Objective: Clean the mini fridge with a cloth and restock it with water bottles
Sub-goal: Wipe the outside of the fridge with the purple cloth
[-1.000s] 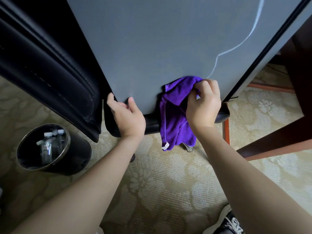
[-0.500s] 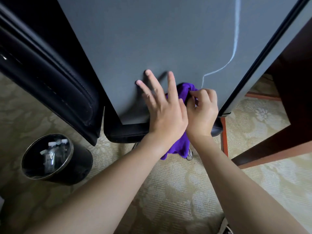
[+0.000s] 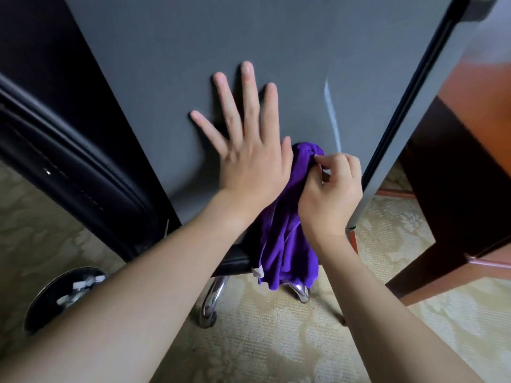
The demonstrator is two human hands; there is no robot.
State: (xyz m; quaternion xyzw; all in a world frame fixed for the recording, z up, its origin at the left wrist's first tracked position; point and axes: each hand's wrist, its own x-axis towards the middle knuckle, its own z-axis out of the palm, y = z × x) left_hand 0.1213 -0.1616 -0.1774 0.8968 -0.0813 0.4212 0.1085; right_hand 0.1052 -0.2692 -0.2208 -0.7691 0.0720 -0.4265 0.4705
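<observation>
The mini fridge's grey outer panel (image 3: 276, 51) fills the upper middle of the view. My left hand (image 3: 249, 150) lies flat on it with the fingers spread and holds nothing. Just to its right, my right hand (image 3: 331, 189) pinches the top of a purple cloth (image 3: 284, 239) against the panel; the cloth hangs down past the panel's lower edge. A pale streak (image 3: 333, 120) runs down the panel above my right hand. Several water bottles (image 3: 80, 288) lie in a round black bin (image 3: 38, 305) at the lower left, partly hidden by my left forearm.
A black leather chair (image 3: 69, 161) stands left of the fridge panel, its chrome legs (image 3: 213, 302) on the patterned beige carpet (image 3: 262, 341). Dark red-brown wooden furniture (image 3: 456, 189) stands close on the right.
My left hand left the panel's lower edge, crossed to the cloth, and now lies flat higher on the panel. My right hand kept the cloth. The view shifted down and closer.
</observation>
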